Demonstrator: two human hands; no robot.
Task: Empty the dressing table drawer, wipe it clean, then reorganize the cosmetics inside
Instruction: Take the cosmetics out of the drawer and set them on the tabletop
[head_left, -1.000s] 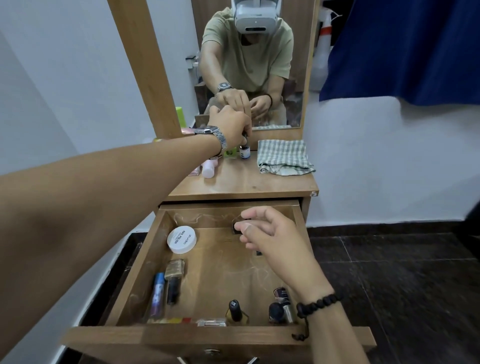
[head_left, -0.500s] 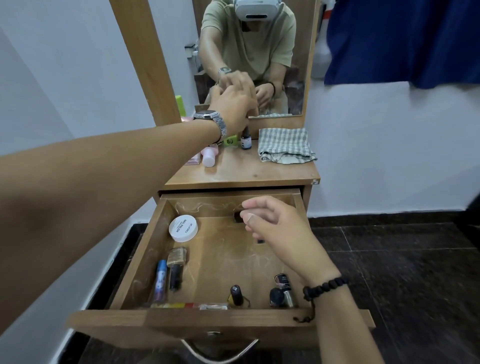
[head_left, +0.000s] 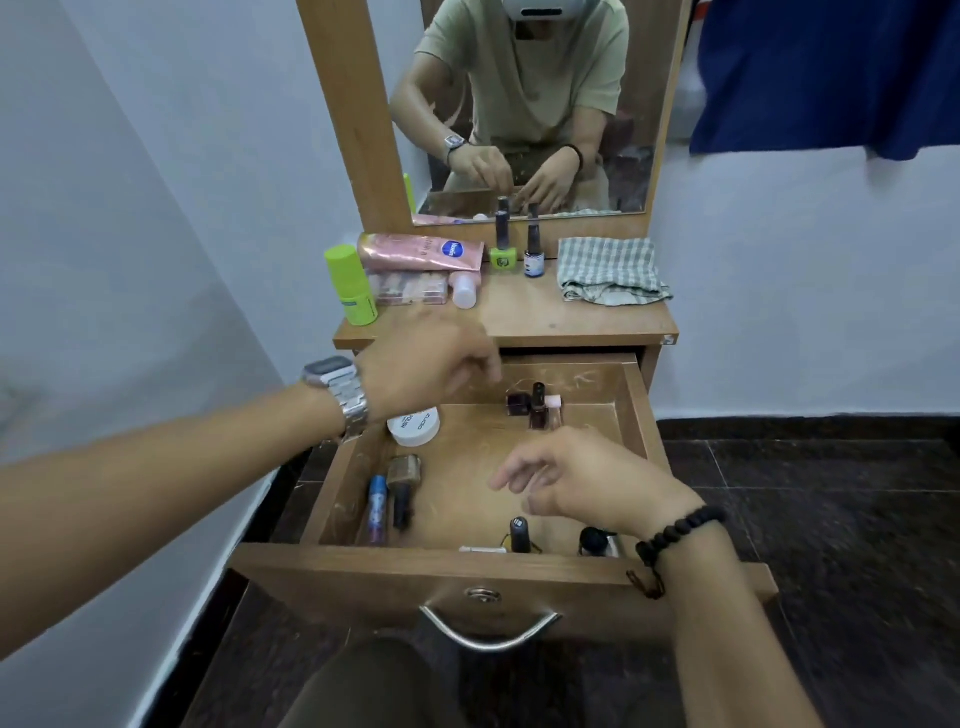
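The wooden drawer stands pulled out. Inside lie a white round jar, a blue tube, a brown bottle with a dark cap, dark nail polish bottles at the back and several small dark items along the front. My left hand hovers blurred over the drawer's back left with fingers loosely bent, holding nothing. My right hand hangs over the drawer's middle, fingers relaxed and empty. On the tabletop stand a green nail polish and a dark one.
A checked cloth lies folded on the tabletop's right. A pink tube, a green bottle, a flat pink box and a small white bottle crowd its left. The mirror rises behind. Dark tiled floor lies to the right.
My left hand let go of the nail polish on the tabletop and drew back down over the drawer. My right hand pulled toward the drawer's middle. The camera tilted down.
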